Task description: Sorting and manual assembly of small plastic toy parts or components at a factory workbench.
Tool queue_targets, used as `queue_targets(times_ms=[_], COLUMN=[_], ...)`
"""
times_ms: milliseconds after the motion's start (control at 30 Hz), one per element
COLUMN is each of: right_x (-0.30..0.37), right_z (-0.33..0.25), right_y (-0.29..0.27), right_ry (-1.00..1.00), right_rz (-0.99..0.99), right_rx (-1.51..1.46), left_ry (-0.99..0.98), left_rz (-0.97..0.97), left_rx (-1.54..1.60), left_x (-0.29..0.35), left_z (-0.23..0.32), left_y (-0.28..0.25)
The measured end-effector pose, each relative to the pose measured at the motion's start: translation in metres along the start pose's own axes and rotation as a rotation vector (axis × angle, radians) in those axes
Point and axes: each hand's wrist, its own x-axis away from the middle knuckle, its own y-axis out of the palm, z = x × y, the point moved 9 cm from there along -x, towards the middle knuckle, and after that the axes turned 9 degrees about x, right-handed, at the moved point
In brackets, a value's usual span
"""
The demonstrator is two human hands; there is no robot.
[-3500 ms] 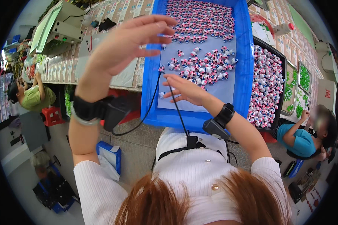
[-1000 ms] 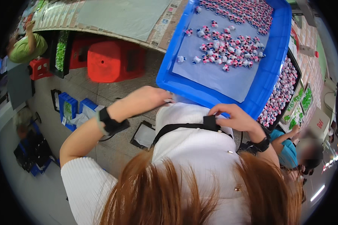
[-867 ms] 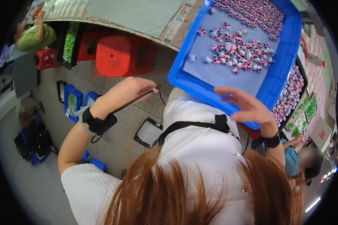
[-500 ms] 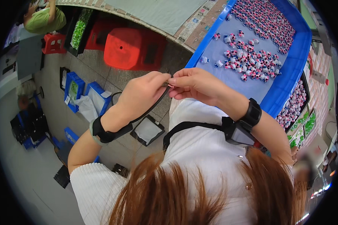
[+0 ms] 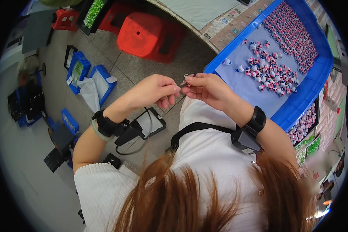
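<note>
My right hand [image 5: 210,88] pinches a small metal ring-like piece [image 5: 186,77] between thumb and fingertips. A short dark strip [image 5: 183,85] shows beside the ring, between the two hands; its exact kind is too small to tell. My left hand [image 5: 154,91] is closed, thumb against index finger, its tips almost meeting the right fingertips. Whatever those left fingers hold is hidden. Both hands are above my lap, left of a blue tray [image 5: 272,7] on the table. Small pink, white and blue figures [image 5: 270,69] lie in that tray, some loosely heaped, others in dense rows.
A red stool [image 5: 139,34] stands beyond my hands by the table [image 5: 205,29]. Blue boxes [image 5: 104,83] and a black tray with white lining [image 5: 147,123] are on the floor at left. A cable [image 5: 145,149] loops below my left wrist.
My left hand has lowered and turned, showing more of its fingers. The right hand has shifted slightly right, and the small metal piece shows more plainly. The whole view has shifted.
</note>
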Motion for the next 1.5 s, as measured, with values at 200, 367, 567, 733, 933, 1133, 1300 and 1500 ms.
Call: queue_targets(times_ms=[200,367,567,733,933,1133,1300,1500], right_x=[-0.014,-0.008,0.02,0.008,0.005,-0.01,-0.011,0.004], right_z=[-0.006,-0.02,0.019,0.029,0.044,0.053,0.045,0.024], right_y=[0.024,0.008,0.036,0.016,0.009,0.016,0.026,0.023], right_ry=[-0.113,-0.069,-0.343,0.0,0.279,0.201,0.032,0.017], right_rz=[0.043,0.107,-0.433,-0.333,-0.193,-0.217,-0.3,-0.189], right_rx=[0.044,0.828,1.507,1.391,0.642,0.564,0.708,1.212], left_ry=[-0.009,-0.107,-0.122,0.003,0.166,-0.128,-0.182,-0.132], left_rz=[0.117,0.05,-0.154,-0.228,-0.234,-0.165,-0.273,-0.148], left_rx=[-0.066,-0.174,-0.049,0.263,0.359,0.611,0.75,0.469], left_x=[0.024,0.034,0.03,0.027,0.029,0.012,0.004,-0.002], left_z=[-0.001,-0.025,-0.091,-0.087,-0.081,-0.102,-0.112,-0.117], left_y=[-0.024,-0.031,0.025,0.038,0.032,0.037,0.042,0.03])
